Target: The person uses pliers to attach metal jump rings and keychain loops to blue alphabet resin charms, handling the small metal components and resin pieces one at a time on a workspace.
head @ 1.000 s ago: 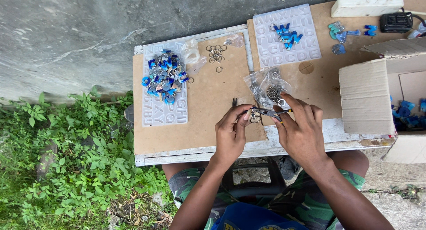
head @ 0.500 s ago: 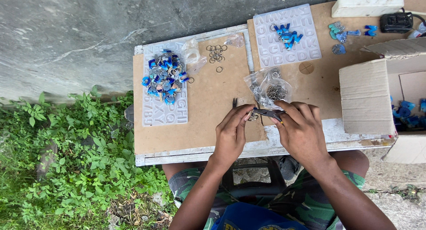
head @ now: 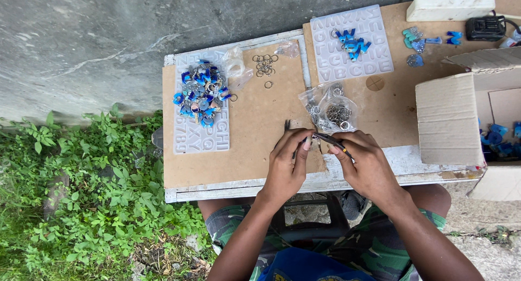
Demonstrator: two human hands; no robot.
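Right hand [head: 369, 170] fingers pinch pliers [head: 327, 140]; left hand [head: 288, 164] fingers pinch something tiny at the tip, unclear what. Bag of rings [head: 332, 108] just beyond on desk [head: 255, 129].

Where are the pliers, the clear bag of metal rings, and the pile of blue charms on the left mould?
pliers [head: 327, 140], head view, dark shaft beside the right fingers.
clear bag of metal rings [head: 334, 108], head view, bag's middle.
pile of blue charms [head: 201, 94], head view, heap's centre.
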